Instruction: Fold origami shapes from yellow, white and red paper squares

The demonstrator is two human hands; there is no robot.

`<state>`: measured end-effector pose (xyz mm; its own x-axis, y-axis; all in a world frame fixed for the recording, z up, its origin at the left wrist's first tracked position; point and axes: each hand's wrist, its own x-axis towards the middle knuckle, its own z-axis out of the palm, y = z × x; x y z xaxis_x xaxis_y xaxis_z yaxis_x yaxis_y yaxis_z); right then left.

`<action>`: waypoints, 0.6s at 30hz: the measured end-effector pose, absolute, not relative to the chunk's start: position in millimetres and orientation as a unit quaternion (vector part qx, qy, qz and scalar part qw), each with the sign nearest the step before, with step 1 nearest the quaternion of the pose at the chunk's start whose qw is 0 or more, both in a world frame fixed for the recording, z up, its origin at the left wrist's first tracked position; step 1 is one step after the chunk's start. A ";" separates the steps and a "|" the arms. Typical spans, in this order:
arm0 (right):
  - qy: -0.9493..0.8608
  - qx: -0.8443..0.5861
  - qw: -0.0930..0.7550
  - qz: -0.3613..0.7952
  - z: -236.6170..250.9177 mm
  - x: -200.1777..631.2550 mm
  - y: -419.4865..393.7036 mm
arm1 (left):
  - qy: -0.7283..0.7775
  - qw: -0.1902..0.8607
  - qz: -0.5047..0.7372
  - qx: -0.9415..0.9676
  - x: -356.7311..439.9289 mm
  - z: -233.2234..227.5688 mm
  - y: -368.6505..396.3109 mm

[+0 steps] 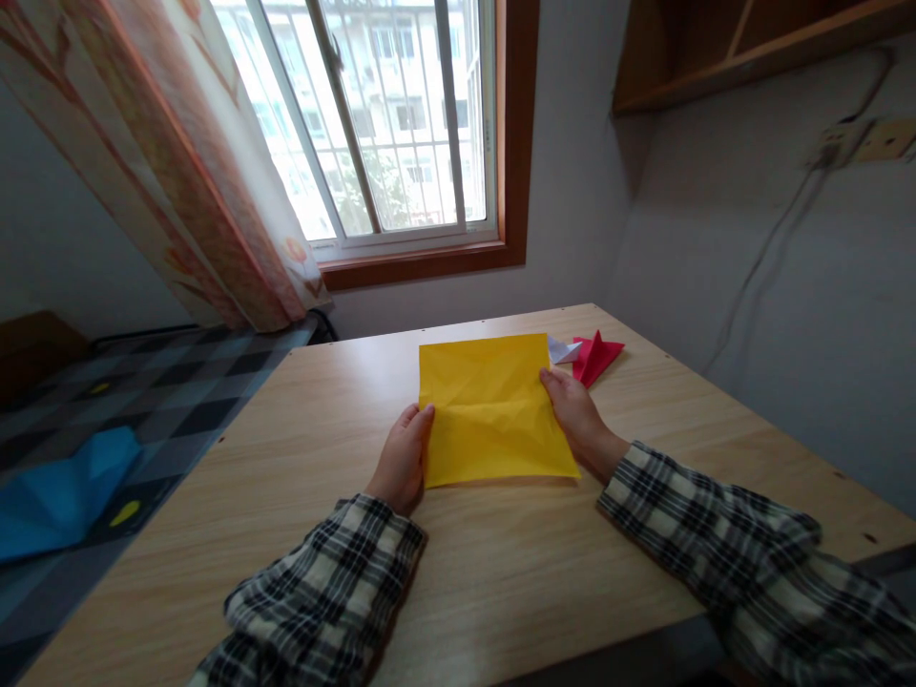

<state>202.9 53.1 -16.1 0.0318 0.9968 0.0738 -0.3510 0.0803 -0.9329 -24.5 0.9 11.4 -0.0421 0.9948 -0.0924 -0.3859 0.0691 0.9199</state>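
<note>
Hands first: we keep our left hand (402,458) pinching the near-left edge of the yellow paper (490,410) and our right hand (576,415) lightly curled on its right edge, pressing it flat on the desk (501,572) so creases stay true.

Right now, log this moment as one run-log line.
left hand: grips yellow paper left edge | right hand: grips right edge | paper: creased, flat on table | red folded paper: beyond right hand
</note>
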 end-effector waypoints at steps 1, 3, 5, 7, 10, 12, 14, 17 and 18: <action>-0.417 -0.391 0.606 0.553 -15.7 202.9 53.3 | 0.438 0.582 0.583 0.360 -24.3 11.5 1.2; -0.417 -0.390 0.608 0.552 -14.6 202.7 53.0 | 0.460 0.555 0.584 0.373 -24.7 12.1 1.6; -0.418 -0.382 0.613 0.551 -13.2 202.6 52.3 | 0.474 0.527 0.584 0.395 -25.8 13.3 1.6; -0.421 -0.378 0.616 0.548 -12.3 202.8 51.6 | 0.476 0.506 0.584 0.421 -26.9 14.5 1.2; -0.430 -0.382 0.611 0.543 -12.1 203.4 51.0 | 0.474 0.481 0.584 0.451 -27.4 15.4 -0.1; -0.437 -0.385 0.610 0.538 -11.6 203.9 50.4 | 0.479 0.464 0.585 0.461 -27.6 15.0 -0.9; -0.440 -0.382 0.605 0.542 -9.7 204.1 48.8 | 0.488 0.437 0.594 0.466 -28.7 13.9 -0.8; -0.462 -0.368 0.570 0.572 -5.2 203.8 44.5 | 0.499 0.377 0.622 0.471 -32.8 10.6 1.8; -0.476 -0.360 0.550 0.584 -4.0 203.6 43.0 | 0.503 0.354 0.632 0.472 -34.8 9.2 3.2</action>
<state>203.6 43.0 -4.0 -0.1351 0.9855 0.1023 -0.2998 0.0577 -0.9523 -34.8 3.2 9.2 -0.3035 0.9221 0.2401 0.0274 -0.2434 0.9695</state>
